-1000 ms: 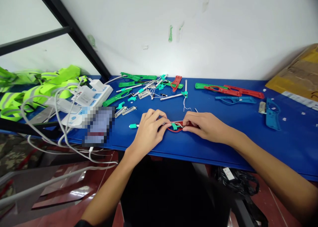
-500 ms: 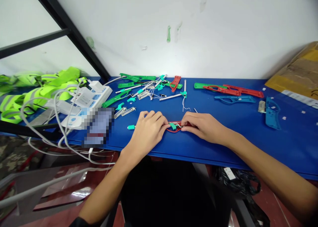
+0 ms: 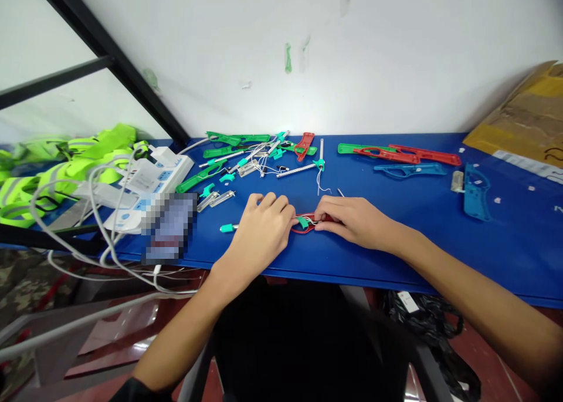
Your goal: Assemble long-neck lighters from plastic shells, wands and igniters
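On the blue table, near its front edge, a red lighter casing half [image 3: 300,230] lies between my hands. A green trigger [image 3: 303,222] and thin white wires sit in its middle. My left hand [image 3: 266,229] is closed on the casing's left part; past it sticks out a metal tube with a teal tip [image 3: 227,228]. At the right end, my right hand [image 3: 347,220] has its thumb and fingers pinched on the casing beside the wires. Those fingers hide what else lies in that end. Just behind my right hand shows a thin metal piece [image 3: 340,192].
Metal lighter tubes [image 3: 297,171] with wires and green casing halves [image 3: 200,177] lie at the back. Red casings [image 3: 424,154] and blue casings [image 3: 476,193] are to the right. A power strip [image 3: 165,176], phone [image 3: 171,229], cables and yellow reflective straps [image 3: 105,144] occupy the left; a cardboard box [image 3: 523,120], the right.
The view has shifted slightly, so everything on the table appears a little further left. Both hands keep the same grip on the red lighter casing half.
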A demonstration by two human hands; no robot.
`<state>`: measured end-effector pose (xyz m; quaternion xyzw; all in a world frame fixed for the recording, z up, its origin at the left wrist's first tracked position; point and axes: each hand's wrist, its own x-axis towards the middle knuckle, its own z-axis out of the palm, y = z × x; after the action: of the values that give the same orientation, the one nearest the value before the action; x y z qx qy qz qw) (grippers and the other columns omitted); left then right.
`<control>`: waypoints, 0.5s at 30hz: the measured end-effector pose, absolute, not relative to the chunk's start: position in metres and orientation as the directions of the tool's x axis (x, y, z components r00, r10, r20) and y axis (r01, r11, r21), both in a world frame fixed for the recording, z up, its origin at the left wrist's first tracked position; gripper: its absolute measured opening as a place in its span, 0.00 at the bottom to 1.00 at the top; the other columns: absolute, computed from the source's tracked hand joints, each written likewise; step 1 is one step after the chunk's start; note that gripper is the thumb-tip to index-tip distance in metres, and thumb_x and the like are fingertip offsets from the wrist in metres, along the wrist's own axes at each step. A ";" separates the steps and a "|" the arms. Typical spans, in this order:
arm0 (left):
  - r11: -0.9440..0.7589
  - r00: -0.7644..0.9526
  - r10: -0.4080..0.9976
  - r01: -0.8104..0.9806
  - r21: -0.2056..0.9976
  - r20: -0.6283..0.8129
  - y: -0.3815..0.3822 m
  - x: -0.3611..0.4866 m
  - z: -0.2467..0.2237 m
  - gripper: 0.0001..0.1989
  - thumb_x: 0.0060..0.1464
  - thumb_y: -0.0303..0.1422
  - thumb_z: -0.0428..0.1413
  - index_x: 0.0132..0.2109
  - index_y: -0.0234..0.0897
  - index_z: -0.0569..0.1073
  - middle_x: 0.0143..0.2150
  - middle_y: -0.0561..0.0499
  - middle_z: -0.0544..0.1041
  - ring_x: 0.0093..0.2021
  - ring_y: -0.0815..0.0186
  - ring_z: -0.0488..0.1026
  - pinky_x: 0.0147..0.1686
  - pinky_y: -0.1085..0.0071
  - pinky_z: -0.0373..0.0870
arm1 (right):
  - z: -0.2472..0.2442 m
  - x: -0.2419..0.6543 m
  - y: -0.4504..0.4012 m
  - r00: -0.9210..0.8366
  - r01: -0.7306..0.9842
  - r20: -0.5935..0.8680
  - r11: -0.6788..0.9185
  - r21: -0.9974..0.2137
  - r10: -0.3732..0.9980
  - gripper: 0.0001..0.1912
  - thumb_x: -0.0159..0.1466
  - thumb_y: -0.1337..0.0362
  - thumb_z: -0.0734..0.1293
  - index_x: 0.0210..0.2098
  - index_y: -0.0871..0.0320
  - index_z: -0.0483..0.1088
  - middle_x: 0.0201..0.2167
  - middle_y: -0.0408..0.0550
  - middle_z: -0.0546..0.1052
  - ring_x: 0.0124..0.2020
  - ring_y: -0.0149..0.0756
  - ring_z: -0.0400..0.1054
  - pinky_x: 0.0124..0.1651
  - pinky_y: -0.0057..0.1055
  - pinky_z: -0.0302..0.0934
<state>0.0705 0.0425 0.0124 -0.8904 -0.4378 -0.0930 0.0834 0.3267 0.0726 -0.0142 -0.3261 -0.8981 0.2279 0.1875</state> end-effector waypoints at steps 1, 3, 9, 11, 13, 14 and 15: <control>-0.609 0.599 0.763 0.792 -0.038 0.245 0.044 0.070 0.011 0.07 0.72 0.30 0.59 0.42 0.36 0.79 0.42 0.46 0.82 0.44 0.54 0.74 0.46 0.56 0.59 | -0.014 0.327 0.073 -0.717 0.497 0.190 0.683 -0.535 0.670 0.10 0.78 0.56 0.66 0.44 0.55 0.73 0.44 0.47 0.81 0.41 0.37 0.75 0.44 0.33 0.63; -0.622 0.590 0.763 0.781 0.053 0.265 0.047 0.066 0.008 0.07 0.73 0.31 0.59 0.42 0.37 0.79 0.42 0.49 0.81 0.43 0.56 0.74 0.45 0.58 0.58 | -0.013 0.327 0.073 -0.718 0.490 0.188 0.679 -0.547 0.670 0.10 0.77 0.56 0.66 0.44 0.55 0.73 0.43 0.47 0.81 0.39 0.37 0.74 0.43 0.32 0.62; -0.623 0.567 0.782 0.686 0.376 0.260 0.052 0.058 -0.002 0.08 0.73 0.35 0.60 0.42 0.41 0.79 0.43 0.54 0.82 0.41 0.62 0.72 0.43 0.61 0.59 | -0.012 0.329 0.074 -0.719 0.483 0.158 0.650 -0.587 0.677 0.10 0.75 0.54 0.68 0.42 0.54 0.74 0.39 0.45 0.80 0.35 0.35 0.72 0.40 0.32 0.60; -0.601 0.542 0.798 0.680 0.420 0.263 0.052 0.058 -0.004 0.08 0.73 0.36 0.61 0.41 0.41 0.80 0.43 0.54 0.82 0.41 0.62 0.71 0.44 0.62 0.59 | -0.012 0.329 0.075 -0.715 0.489 0.151 0.643 -0.589 0.683 0.10 0.75 0.54 0.68 0.41 0.53 0.74 0.38 0.44 0.80 0.35 0.35 0.72 0.40 0.31 0.59; -0.583 0.518 0.812 0.686 0.436 0.270 0.052 0.059 -0.006 0.08 0.72 0.37 0.62 0.41 0.42 0.81 0.42 0.53 0.82 0.41 0.61 0.72 0.45 0.61 0.60 | -0.012 0.329 0.074 -0.707 0.505 0.144 0.637 -0.582 0.692 0.11 0.75 0.54 0.68 0.41 0.54 0.74 0.37 0.44 0.79 0.35 0.36 0.72 0.40 0.31 0.59; -0.580 0.514 0.814 0.686 0.440 0.272 0.053 0.059 -0.006 0.08 0.72 0.37 0.62 0.41 0.42 0.81 0.43 0.53 0.82 0.42 0.61 0.72 0.45 0.61 0.61 | -0.011 0.329 0.074 -0.703 0.514 0.141 0.635 -0.577 0.697 0.11 0.75 0.54 0.68 0.42 0.54 0.74 0.37 0.44 0.79 0.35 0.36 0.72 0.40 0.31 0.60; -0.581 0.515 0.813 0.684 0.441 0.272 0.052 0.059 -0.007 0.08 0.72 0.37 0.62 0.41 0.42 0.82 0.43 0.52 0.81 0.42 0.61 0.73 0.45 0.61 0.61 | -0.010 0.329 0.073 -0.701 0.522 0.138 0.635 -0.570 0.700 0.10 0.75 0.54 0.68 0.43 0.53 0.73 0.37 0.44 0.79 0.35 0.36 0.72 0.40 0.31 0.60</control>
<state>0.0592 0.0525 -0.0068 -0.8589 -0.4357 -0.2296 -0.1405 0.3291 0.0732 -0.0099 -0.3442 -0.8868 0.2532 0.1759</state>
